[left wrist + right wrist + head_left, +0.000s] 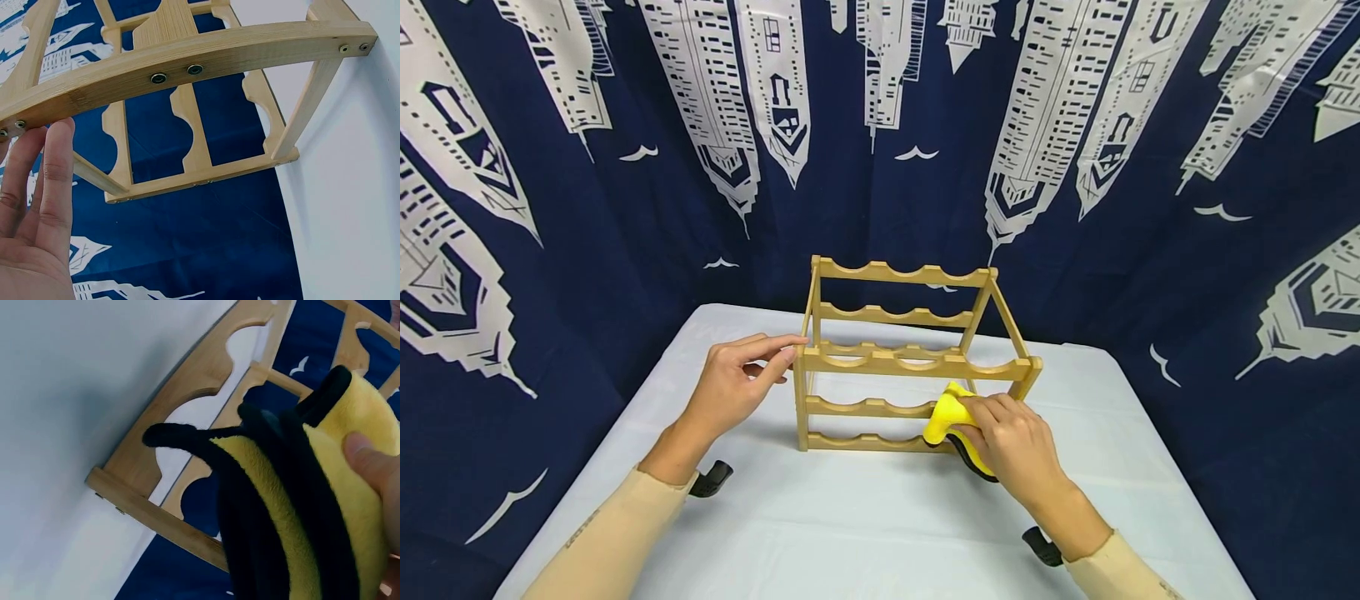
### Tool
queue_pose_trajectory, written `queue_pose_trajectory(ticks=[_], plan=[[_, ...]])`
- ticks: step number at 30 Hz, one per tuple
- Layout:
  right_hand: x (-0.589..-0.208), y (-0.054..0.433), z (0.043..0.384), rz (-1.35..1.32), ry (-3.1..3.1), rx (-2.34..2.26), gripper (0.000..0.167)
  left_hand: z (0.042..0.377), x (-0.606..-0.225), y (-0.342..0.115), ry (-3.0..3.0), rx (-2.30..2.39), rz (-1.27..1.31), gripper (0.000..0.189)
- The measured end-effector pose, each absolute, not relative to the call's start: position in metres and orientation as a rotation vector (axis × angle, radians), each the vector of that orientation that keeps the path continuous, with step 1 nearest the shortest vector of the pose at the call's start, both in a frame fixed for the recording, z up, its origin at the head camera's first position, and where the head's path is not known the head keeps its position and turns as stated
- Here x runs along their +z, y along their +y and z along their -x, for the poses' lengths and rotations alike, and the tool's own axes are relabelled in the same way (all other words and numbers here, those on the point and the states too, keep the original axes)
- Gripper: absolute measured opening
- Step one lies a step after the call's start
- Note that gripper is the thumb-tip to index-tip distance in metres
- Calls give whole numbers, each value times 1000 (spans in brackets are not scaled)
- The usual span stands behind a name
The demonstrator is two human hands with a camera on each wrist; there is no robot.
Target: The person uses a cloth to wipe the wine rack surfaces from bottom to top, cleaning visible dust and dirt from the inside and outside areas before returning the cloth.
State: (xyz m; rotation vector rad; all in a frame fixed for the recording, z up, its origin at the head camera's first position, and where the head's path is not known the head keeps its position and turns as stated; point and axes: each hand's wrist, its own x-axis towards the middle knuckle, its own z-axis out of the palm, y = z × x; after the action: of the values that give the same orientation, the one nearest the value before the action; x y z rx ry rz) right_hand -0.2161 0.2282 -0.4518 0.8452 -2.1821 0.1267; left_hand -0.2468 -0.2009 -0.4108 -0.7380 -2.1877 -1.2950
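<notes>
A light wooden wine rack [883, 364] with scalloped rails stands on the white-covered table. My left hand [739, 385] holds the rack's front left post near its top, thumb and fingertips against the wood. In the left wrist view, the fingers [57, 181] meet the edge of this side piece, which bears small metal screws. My right hand [1011, 437] grips a bunched yellow cloth [950, 414] with black edging in front of the lower right rails. The cloth [340, 494] fills much of the right wrist view, hiding part of the rack and most of the fingers.
The white table [842, 525] extends around the rack, its far edge just behind it. A dark blue curtain [880, 208] with white building prints hangs beyond and at both sides. Black wrist mounts [711, 479] show by both wrists.
</notes>
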Motion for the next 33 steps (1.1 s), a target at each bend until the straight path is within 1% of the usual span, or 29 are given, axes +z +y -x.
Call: queue_pose_trajectory(ticks=[5, 12, 17, 25, 29, 33], plan=[[-450, 225, 214, -776, -2230, 115, 46, 248, -410, -200, -2180, -1300, 746, 23], [-454, 220, 223, -813, -2273, 300, 40, 249, -412, -202, -2163, -1309, 740, 24], [-460, 214, 227, -855, -2226, 420, 46, 249, -413, -202, -2170, -1319, 756, 24], [-446, 183, 236, -1013, -2181, 289, 42, 248, -407, -202, -2169, -1288, 747, 23], [-444, 165, 236, -1013, -2213, 189, 42, 248, -408, -201, -2161, -1300, 755, 24], [-449, 154, 235, -992, -2229, 242, 39, 245, -411, -199, -2174, -1308, 749, 24]])
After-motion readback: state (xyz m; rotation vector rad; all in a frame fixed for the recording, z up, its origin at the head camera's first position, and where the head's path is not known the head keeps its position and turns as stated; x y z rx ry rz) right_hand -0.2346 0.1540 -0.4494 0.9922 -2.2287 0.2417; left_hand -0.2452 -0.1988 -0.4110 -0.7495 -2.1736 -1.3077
